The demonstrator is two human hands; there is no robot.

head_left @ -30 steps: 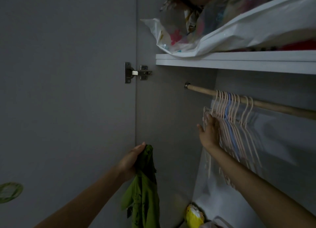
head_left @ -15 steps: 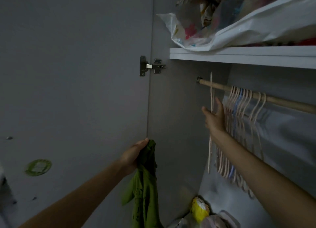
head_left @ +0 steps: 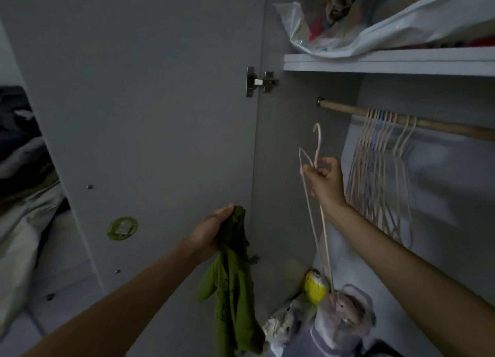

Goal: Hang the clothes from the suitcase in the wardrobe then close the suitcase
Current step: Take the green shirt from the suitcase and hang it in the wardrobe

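At centre frame, the right hand point(head_left: 325, 181) now grips a pale hanger point(head_left: 313, 196) just lifted off the wardrobe rail point(head_left: 442, 125) at upper right, while the left hand point(head_left: 211, 233) clutches the green garment point(head_left: 233, 284), ready for hanging.

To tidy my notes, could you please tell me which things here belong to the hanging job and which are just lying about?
Job:
- green garment, held by left hand
- pale hanger, gripped by right hand
- wooden rail with spare hangers

Lying about:
- plastic bag on shelf
- yellow item
- green sticker
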